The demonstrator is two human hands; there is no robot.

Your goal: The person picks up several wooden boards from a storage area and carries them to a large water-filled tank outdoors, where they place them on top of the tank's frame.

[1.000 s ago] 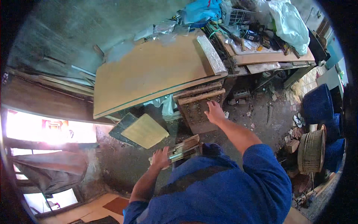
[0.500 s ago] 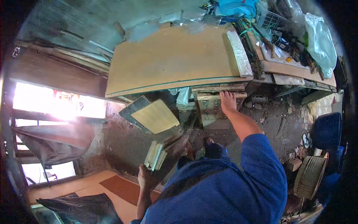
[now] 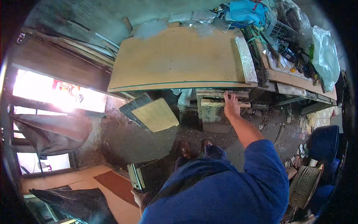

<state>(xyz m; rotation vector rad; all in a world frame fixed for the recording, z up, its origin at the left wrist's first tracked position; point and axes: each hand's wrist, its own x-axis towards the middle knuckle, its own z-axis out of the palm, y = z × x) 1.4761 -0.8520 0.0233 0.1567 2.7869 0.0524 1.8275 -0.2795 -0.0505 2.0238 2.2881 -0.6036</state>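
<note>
Your right hand [image 3: 232, 106] is at the upper centre of the frame, with its fingertips at the top edges of the wooden panels [image 3: 209, 104] that stand below the table's front edge. Those edges run almost level from left to right, roughly in line with the table [image 3: 171, 59] above them. Your right hand comes at them from below, near their right end, and is much the nearer of the two. The fingers look bent over the wood, but you can't tell from this view whether they pinch it.

Your left hand [image 3: 139, 197] is well apart, at the lower left of the frame, closed around the lower end of a bundle of boards [image 3: 135, 176]. The bundle's pale edges slant steeply, leaning left toward the top, so they run across the line of the panels. Part of that hand is hidden, so you can't see every finger.

The panels have rough, worn wooden edges and a scuffed flat face. The boards are thin, flat and stacked, with pale edges and a dark side. Between the two hands, a smooth yellowish square board [image 3: 156, 115] overlaps a dark speckled sheet [image 3: 128, 109]. The tabletop is flat and tan, with a silvery, crinkled strip [image 3: 246, 59] along its right end.
</note>
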